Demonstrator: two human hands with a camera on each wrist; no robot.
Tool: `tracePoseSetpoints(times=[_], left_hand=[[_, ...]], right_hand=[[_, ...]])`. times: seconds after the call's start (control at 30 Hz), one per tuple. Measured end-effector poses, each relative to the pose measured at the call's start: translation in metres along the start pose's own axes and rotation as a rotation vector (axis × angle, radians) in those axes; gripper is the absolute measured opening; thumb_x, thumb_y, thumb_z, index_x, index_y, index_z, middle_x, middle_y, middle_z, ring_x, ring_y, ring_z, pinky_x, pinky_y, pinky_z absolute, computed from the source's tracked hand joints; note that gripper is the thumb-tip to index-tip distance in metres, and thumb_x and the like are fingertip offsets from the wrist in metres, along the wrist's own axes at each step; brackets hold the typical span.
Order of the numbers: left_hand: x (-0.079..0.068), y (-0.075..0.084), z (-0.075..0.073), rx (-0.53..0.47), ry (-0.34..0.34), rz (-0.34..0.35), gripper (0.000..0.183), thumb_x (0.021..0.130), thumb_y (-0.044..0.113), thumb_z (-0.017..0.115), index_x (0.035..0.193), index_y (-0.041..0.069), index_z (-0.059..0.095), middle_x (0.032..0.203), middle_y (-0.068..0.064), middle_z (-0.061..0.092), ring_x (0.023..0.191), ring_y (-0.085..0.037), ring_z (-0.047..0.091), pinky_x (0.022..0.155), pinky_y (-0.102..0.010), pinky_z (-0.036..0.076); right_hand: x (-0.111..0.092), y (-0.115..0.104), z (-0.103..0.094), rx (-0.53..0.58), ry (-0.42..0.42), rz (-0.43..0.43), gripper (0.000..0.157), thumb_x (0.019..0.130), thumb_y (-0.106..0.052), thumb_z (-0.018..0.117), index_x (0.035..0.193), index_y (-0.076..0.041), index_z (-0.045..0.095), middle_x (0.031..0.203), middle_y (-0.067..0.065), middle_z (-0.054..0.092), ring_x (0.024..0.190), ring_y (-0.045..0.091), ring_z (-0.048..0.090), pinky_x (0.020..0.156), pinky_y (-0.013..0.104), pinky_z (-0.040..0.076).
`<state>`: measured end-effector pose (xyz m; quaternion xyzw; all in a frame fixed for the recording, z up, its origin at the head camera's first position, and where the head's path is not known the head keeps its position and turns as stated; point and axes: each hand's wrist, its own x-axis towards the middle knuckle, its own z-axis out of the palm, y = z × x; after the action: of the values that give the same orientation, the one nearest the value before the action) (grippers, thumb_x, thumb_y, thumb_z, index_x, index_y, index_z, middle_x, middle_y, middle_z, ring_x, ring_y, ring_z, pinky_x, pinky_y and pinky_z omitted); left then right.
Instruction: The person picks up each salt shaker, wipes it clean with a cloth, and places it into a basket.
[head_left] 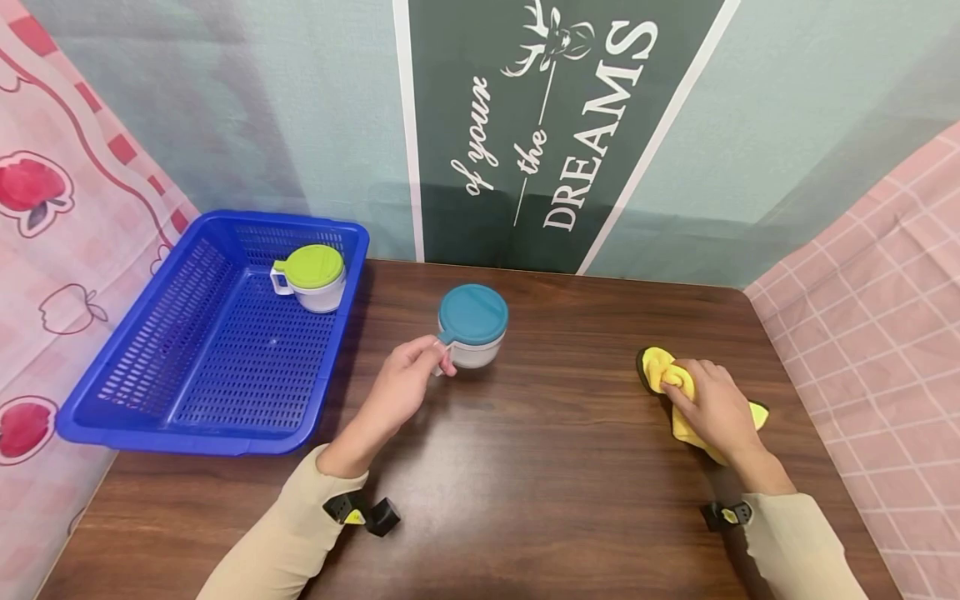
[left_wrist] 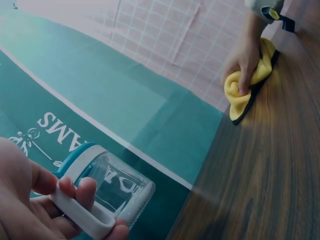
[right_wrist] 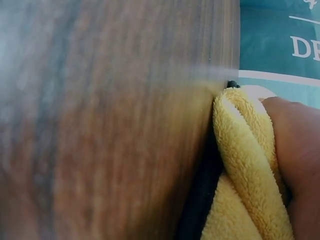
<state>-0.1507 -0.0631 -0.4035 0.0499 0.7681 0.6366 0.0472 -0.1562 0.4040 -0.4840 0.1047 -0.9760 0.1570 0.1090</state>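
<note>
My left hand (head_left: 401, 379) grips the white handle (left_wrist: 82, 215) of a clear jar with a teal lid (head_left: 473, 314). In the left wrist view the jar's clear body (left_wrist: 122, 182) shows, with the fingers curled through its handle. Over on the right, my right hand (head_left: 716, 408) holds a bunched yellow cloth (head_left: 678, 383) with a dark edge against the table. The right wrist view shows the cloth's fuzzy folds (right_wrist: 245, 160) close up beside the thumb. Whether the jar touches the table is hard to tell.
A blue basket (head_left: 322, 408) stands at the left of the wooden table (head_left: 540, 492). Inside its far right corner sits a similar jar with a green lid (head_left: 315, 267). A green printed backdrop (head_left: 480, 233) closes off the back, and pink sheets (head_left: 885, 333) hang at both sides.
</note>
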Motion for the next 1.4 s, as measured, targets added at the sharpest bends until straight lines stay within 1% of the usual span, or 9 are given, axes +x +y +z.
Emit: tracePoseSetpoints(times=[0.13, 0.3, 0.43, 0.57, 0.67, 0.83, 1.07, 1.23, 1.4], left_hand=[[0.001, 0.001, 0.002, -0.008, -0.011, 0.001, 0.030, 0.104, 0.012, 0.046, 0.080, 0.001, 0.060, 0.082, -0.009, 0.067, 0.090, -0.022, 0.060, 0.089, -0.043, 0.044], [0.000, 0.003, 0.003, -0.002, -0.014, 0.007, 0.029, 0.104, 0.013, 0.047, 0.080, 0.001, 0.060, 0.083, -0.009, 0.068, 0.091, -0.021, 0.060, 0.089, -0.040, 0.043], [0.002, 0.002, 0.005, -0.013, -0.017, 0.000, 0.030, 0.104, 0.013, 0.046, 0.080, 0.002, 0.060, 0.083, -0.009, 0.068, 0.092, -0.022, 0.060, 0.091, -0.043, 0.043], [0.002, 0.003, 0.006, -0.021, -0.019, 0.000, 0.030, 0.104, 0.013, 0.046, 0.081, 0.002, 0.060, 0.084, -0.009, 0.068, 0.092, -0.022, 0.060, 0.091, -0.043, 0.043], [0.002, 0.005, 0.007, -0.017, -0.020, 0.005, 0.030, 0.104, 0.014, 0.046, 0.081, 0.002, 0.060, 0.084, -0.009, 0.068, 0.092, -0.022, 0.060, 0.090, -0.042, 0.043], [0.003, 0.007, 0.008, -0.023, -0.021, 0.015, 0.030, 0.104, 0.014, 0.045, 0.080, 0.002, 0.059, 0.083, -0.009, 0.067, 0.091, -0.022, 0.060, 0.090, -0.042, 0.043], [0.004, 0.012, 0.011, -0.053, -0.022, 0.014, 0.029, 0.104, 0.013, 0.046, 0.080, 0.001, 0.059, 0.083, -0.010, 0.067, 0.092, -0.024, 0.059, 0.091, -0.044, 0.043], [0.005, 0.014, 0.012, -0.049, -0.025, 0.009, 0.029, 0.105, 0.014, 0.046, 0.081, 0.002, 0.059, 0.085, -0.010, 0.067, 0.094, -0.024, 0.059, 0.090, -0.040, 0.041], [0.007, 0.015, 0.013, -0.037, -0.028, 0.005, 0.029, 0.104, 0.015, 0.046, 0.081, 0.003, 0.060, 0.085, -0.010, 0.067, 0.095, -0.024, 0.059, 0.091, -0.039, 0.041]], right_hand=[[0.000, 0.000, 0.000, 0.001, 0.001, 0.014, 0.033, 0.096, -0.022, 0.071, 0.119, -0.001, 0.061, 0.109, 0.022, 0.063, 0.104, 0.042, 0.055, 0.080, 0.059, 0.043], [0.001, -0.001, -0.001, -0.003, 0.005, 0.027, 0.028, 0.098, -0.021, 0.067, 0.118, -0.002, 0.061, 0.105, 0.020, 0.064, 0.097, 0.039, 0.056, 0.071, 0.054, 0.041], [0.001, -0.002, -0.003, 0.006, 0.011, 0.054, 0.029, 0.099, -0.022, 0.065, 0.119, -0.001, 0.061, 0.105, 0.022, 0.065, 0.095, 0.039, 0.058, 0.068, 0.053, 0.040], [0.001, -0.004, -0.005, 0.013, 0.012, 0.079, 0.031, 0.101, -0.024, 0.063, 0.119, 0.000, 0.061, 0.106, 0.024, 0.064, 0.091, 0.039, 0.058, 0.065, 0.052, 0.040], [0.001, -0.007, -0.008, 0.014, 0.033, 0.093, 0.028, 0.100, -0.023, 0.063, 0.116, 0.000, 0.061, 0.104, 0.023, 0.063, 0.088, 0.038, 0.058, 0.064, 0.052, 0.040], [0.003, -0.015, -0.016, 0.028, 0.093, 0.111, 0.024, 0.098, -0.020, 0.065, 0.111, 0.000, 0.061, 0.099, 0.020, 0.064, 0.087, 0.038, 0.060, 0.066, 0.056, 0.043], [0.005, -0.032, -0.027, 0.072, 0.176, 0.119, 0.026, 0.094, -0.017, 0.067, 0.113, 0.001, 0.063, 0.104, 0.022, 0.065, 0.095, 0.042, 0.061, 0.070, 0.062, 0.043], [0.007, -0.043, -0.032, 0.097, 0.228, 0.099, 0.026, 0.092, -0.015, 0.068, 0.112, 0.000, 0.064, 0.103, 0.020, 0.065, 0.094, 0.039, 0.061, 0.071, 0.061, 0.042], [0.008, -0.056, -0.037, 0.107, 0.246, 0.081, 0.025, 0.090, -0.014, 0.069, 0.111, -0.001, 0.065, 0.101, 0.018, 0.065, 0.091, 0.035, 0.059, 0.072, 0.057, 0.041]])
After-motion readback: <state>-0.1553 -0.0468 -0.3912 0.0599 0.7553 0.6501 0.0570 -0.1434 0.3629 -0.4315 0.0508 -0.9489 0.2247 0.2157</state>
